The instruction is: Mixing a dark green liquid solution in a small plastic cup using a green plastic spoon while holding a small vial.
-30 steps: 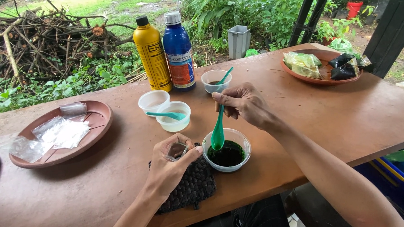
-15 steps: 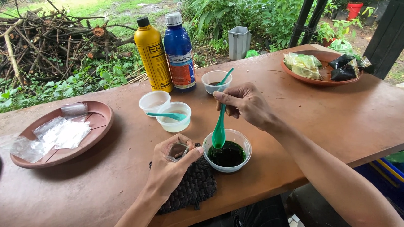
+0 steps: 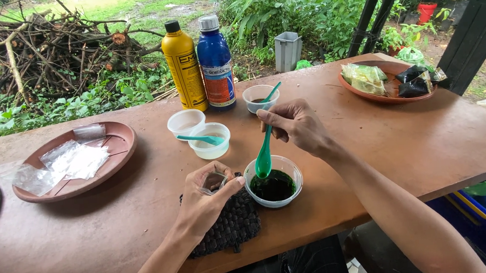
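At centre frame the right hand [image 3: 296, 128] pinches the handle of a green plastic spoon [image 3: 265, 152], fingers closed on it, its bowl held just above the dark green liquid in a small clear plastic cup [image 3: 273, 181] on the brown tabletop [image 3: 146, 217], apparently so drips fall back in. The left hand [image 3: 205, 204] curls its fingers around a small clear container [image 3: 213, 182] over a dark woven mat [image 3: 232, 225], seemingly steadying it. The container's contents are hard to make out; the mat is partly hidden.
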